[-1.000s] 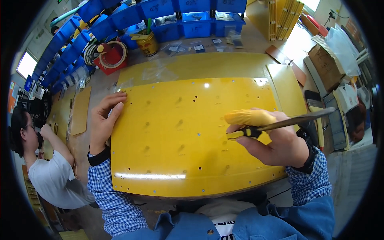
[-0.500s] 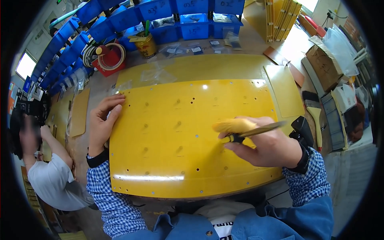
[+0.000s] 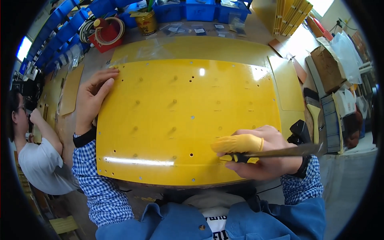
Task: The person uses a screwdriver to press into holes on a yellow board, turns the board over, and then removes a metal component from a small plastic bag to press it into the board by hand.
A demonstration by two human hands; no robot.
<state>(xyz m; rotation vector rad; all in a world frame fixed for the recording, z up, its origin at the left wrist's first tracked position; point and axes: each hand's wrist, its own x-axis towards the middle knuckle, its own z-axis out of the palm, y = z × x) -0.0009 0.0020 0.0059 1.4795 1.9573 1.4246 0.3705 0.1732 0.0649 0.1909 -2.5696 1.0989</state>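
Observation:
A large yellow panel (image 3: 156, 116) with small holes and rows of raised round marks lies flat in front of me. My left hand (image 3: 93, 96) rests at its far left corner, fingers stretched against the edge and thumb apart. Over the near right part, my right hand (image 3: 264, 154) is closed round the black and yellow handle of a flat-bladed tool (image 3: 286, 151). The long dark blade points right, past my wrist, and is blurred; whether it is a file I cannot tell. Yellow covers (image 3: 240, 144) sheathe fingers of that hand.
Blue bins (image 3: 200, 11), a gold can (image 3: 145, 23) and a red container with tape rolls (image 3: 107, 36) stand at the back. A brush (image 3: 314, 116) and cardboard box (image 3: 326, 68) are on the right. A co-worker (image 3: 40, 160) sits on the left.
My right hand has moved nearer the panel's front edge with the tool, whose blade now lies more level. The whole view has shifted; my left hand stays at the same corner.

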